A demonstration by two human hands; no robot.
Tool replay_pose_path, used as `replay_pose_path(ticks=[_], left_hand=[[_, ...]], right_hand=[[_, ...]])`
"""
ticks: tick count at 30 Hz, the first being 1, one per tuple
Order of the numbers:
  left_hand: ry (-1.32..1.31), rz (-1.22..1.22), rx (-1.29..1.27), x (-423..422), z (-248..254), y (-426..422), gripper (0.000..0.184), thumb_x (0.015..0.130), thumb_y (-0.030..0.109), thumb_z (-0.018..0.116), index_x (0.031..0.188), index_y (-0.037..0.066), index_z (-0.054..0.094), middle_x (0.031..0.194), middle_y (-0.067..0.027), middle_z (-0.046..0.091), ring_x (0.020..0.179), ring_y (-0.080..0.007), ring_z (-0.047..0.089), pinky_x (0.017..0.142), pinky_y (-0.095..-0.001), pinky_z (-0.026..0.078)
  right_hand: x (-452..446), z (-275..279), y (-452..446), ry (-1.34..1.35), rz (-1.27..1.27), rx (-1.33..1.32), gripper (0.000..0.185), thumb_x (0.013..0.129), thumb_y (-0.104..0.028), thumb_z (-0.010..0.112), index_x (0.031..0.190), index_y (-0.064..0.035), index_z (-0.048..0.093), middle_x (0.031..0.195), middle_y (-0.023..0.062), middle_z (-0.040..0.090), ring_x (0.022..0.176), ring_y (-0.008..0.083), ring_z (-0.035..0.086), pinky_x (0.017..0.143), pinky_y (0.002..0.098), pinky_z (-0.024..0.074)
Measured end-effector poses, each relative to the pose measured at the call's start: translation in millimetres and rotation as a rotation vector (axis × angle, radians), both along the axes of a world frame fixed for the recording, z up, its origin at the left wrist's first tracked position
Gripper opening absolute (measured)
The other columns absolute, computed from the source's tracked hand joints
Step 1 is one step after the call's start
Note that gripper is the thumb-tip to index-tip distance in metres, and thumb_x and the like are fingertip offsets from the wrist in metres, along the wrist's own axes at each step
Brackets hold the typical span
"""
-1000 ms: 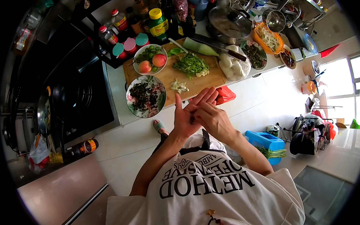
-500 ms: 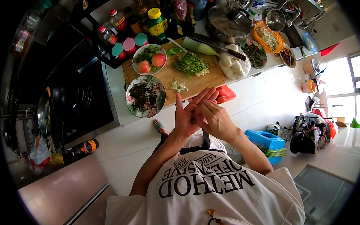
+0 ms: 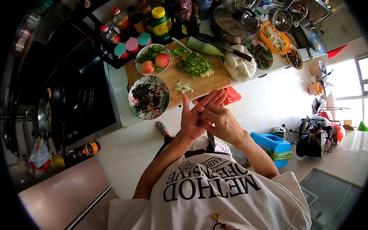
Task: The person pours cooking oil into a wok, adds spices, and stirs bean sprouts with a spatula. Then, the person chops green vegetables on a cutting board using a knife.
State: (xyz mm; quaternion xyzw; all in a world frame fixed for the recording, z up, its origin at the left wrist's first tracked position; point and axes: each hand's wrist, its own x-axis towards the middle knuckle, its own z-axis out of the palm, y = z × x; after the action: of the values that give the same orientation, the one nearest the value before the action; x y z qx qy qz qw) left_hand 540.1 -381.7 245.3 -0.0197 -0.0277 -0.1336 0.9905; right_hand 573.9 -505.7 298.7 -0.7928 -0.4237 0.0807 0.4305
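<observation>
My left hand [image 3: 192, 120] is held palm up in front of the counter edge, its fingers stretched out. A few small dark bits [image 3: 199, 122] lie in that palm; their kind cannot be told. Bent over the same palm is my right hand [image 3: 220, 121], its fingertips pinched together at the bits, and what they grip is hidden. Just beyond the hands is a wooden cutting board [image 3: 173, 100] with chopped greens [image 3: 196, 66] and a small heap of pale slices [image 3: 183, 87]. Left of the hands, a patterned plate [image 3: 166, 104] carries dark chopped pieces and pinkish bits.
A bowl of fruit [image 3: 161, 60], a knife [image 3: 240, 54], a green-white vegetable [image 3: 204, 46] and a white plastic bag [image 3: 240, 67] sit along the counter. A lidded pot [image 3: 234, 22] stands behind. The stove [image 3: 86, 114] is at left. A red bag [image 3: 232, 96] hangs below the board.
Both hands have shifted very slightly to the right. The right fingers still work at the left palm, and the things on the counter stay put.
</observation>
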Motion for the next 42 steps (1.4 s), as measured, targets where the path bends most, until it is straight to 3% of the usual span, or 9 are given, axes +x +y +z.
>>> replay_pose_path(ticks=[6, 10, 12, 17, 21, 25, 34, 42], left_hand=[[0.061, 0.023, 0.014, -3.7, -1.3, 0.0, 0.096, 0.092, 0.075, 0.019, 0.151, -0.001, 0.023, 0.159, -0.0158, 0.020, 0.150, -0.0272, 0.011, 0.121, -0.0436, 0.011], [0.123, 0.081, -0.029, -6.8, -2.4, 11.4, 0.093, 0.093, 0.072, 0.026, 0.150, -0.002, 0.026, 0.158, -0.0159, 0.024, 0.149, -0.0276, 0.015, 0.122, -0.0409, 0.013], [0.120, 0.135, -0.031, -8.1, -5.5, 21.5, 0.092, 0.093, 0.070, 0.030, 0.149, -0.002, 0.027, 0.158, -0.0154, 0.023, 0.149, -0.0270, 0.015, 0.122, -0.0406, 0.014], [0.109, 0.178, -0.079, -8.6, -3.9, 30.2, 0.090, 0.093, 0.066, 0.039, 0.150, -0.003, 0.025, 0.160, -0.0126, 0.018, 0.150, -0.0251, 0.010, 0.123, -0.0402, 0.012], [0.093, 0.175, 0.006, -5.7, 6.9, 31.5, 0.090, 0.093, 0.067, 0.038, 0.150, -0.001, 0.025, 0.160, -0.0125, 0.018, 0.150, -0.0251, 0.009, 0.123, -0.0409, 0.011], [0.093, 0.196, 0.024, -0.9, 16.5, 26.7, 0.090, 0.092, 0.070, 0.035, 0.152, 0.003, 0.023, 0.161, -0.0123, 0.015, 0.150, -0.0259, 0.008, 0.122, -0.0426, 0.012], [0.041, 0.134, 0.060, 11.6, 24.8, 9.3, 0.090, 0.091, 0.073, 0.028, 0.153, 0.008, 0.022, 0.162, -0.0116, 0.012, 0.150, -0.0274, 0.007, 0.122, -0.0442, 0.010], [0.066, 0.084, 0.059, 12.8, 29.0, -2.5, 0.096, 0.089, 0.078, 0.020, 0.153, 0.007, 0.023, 0.160, -0.0150, 0.016, 0.149, -0.0287, 0.011, 0.122, -0.0433, 0.010]], right_hand=[[2.9, 7.4, -6.0, -0.026, -0.040, 0.083, 0.024, 0.068, 0.008, 0.069, 0.090, -0.0009, 0.068, 0.090, 0.0102, 0.066, 0.075, 0.0272, 0.065, 0.066, 0.0344, 0.0536], [14.6, 8.4, -20.2, 0.067, -0.264, 0.110, 0.019, 0.071, 0.009, 0.067, 0.089, 0.0015, 0.067, 0.087, 0.0110, 0.066, 0.068, 0.0199, 0.063, 0.063, 0.0298, 0.0522], [27.0, -9.9, -28.5, 0.064, -0.305, 0.029, 0.018, 0.073, 0.009, 0.064, 0.090, 0.0023, 0.066, 0.086, 0.0140, 0.064, 0.073, 0.0305, 0.064, 0.065, 0.0358, 0.0530], [55.6, -119.8, -42.6, -0.009, -0.256, -0.144, 0.025, 0.077, 0.008, 0.062, 0.101, 0.0016, 0.064, 0.092, 0.0159, 0.064, 0.082, 0.0369, 0.063, 0.070, 0.0400, 0.0530], [37.1, -89.3, -22.2, -0.052, -0.447, 0.031, 0.032, 0.079, 0.006, 0.062, 0.110, -0.0004, 0.063, 0.089, 0.0154, 0.061, 0.082, 0.0367, 0.061, 0.070, 0.0423, 0.0508], [-2.9, -29.4, -14.6, -0.095, -0.273, 0.123, 0.033, 0.081, 0.001, 0.064, 0.114, -0.0012, 0.063, 0.081, 0.0120, 0.053, 0.075, 0.0312, 0.055, 0.064, 0.0403, 0.0473], [-34.2, -26.0, -8.0, -0.257, -0.198, 0.061, 0.047, 0.078, -0.010, 0.070, 0.124, -0.0044, 0.062, 0.086, 0.0063, 0.052, 0.073, 0.0246, 0.053, 0.062, 0.0364, 0.0462], [-22.2, -9.3, -12.6, -0.244, -0.324, -0.046, 0.054, 0.076, -0.017, 0.071, 0.130, -0.0122, 0.062, 0.096, 0.0089, 0.052, 0.086, 0.0281, 0.050, 0.074, 0.0387, 0.0443]])
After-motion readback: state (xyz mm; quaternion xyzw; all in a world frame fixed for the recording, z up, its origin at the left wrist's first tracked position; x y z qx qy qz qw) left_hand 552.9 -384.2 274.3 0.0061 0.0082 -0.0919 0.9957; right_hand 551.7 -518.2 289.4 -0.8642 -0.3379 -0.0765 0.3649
